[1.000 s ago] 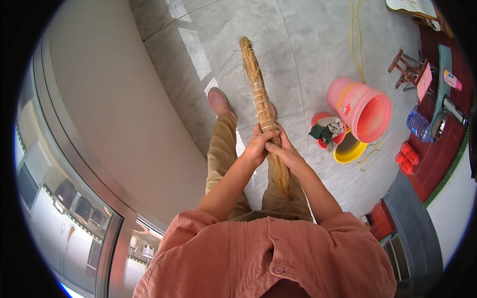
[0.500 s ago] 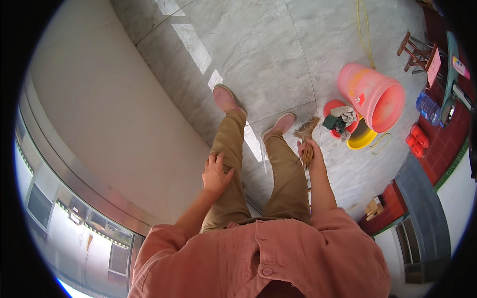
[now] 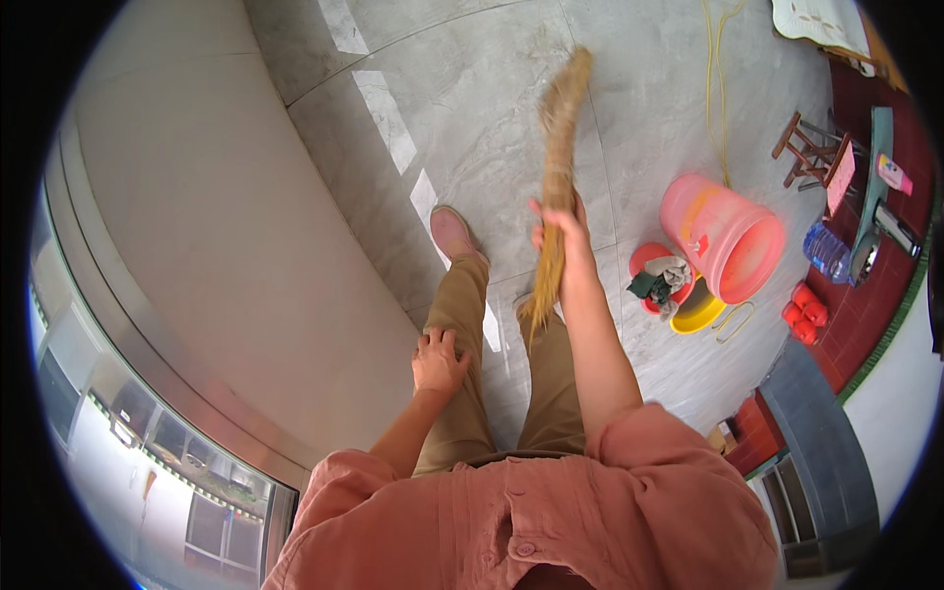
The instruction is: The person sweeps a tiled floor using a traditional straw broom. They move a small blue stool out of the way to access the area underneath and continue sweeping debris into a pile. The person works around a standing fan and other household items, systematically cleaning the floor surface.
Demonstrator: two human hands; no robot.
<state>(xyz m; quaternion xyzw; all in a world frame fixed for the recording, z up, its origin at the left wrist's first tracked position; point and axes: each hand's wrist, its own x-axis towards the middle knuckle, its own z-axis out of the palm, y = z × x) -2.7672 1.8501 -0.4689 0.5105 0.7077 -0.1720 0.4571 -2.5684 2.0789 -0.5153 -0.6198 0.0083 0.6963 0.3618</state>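
Right hand (image 3: 559, 224) outstretched, gripping straw broom (image 3: 557, 147)

The person wears a pink shirt (image 3: 551, 521) with buttons and rolled-up sleeves, tan trousers (image 3: 462, 364), and a pink shoe (image 3: 450, 232).

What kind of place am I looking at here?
Probably a home's tiled balcony or terrace: a grey tiled floor, a glass railing overlooking buildings, and a pink bucket by a small wooden stool. The right hand holds a straw broom.

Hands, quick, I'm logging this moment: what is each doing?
Left hand: open, resting on the left thigh.
Right hand: closed around the straw broom.
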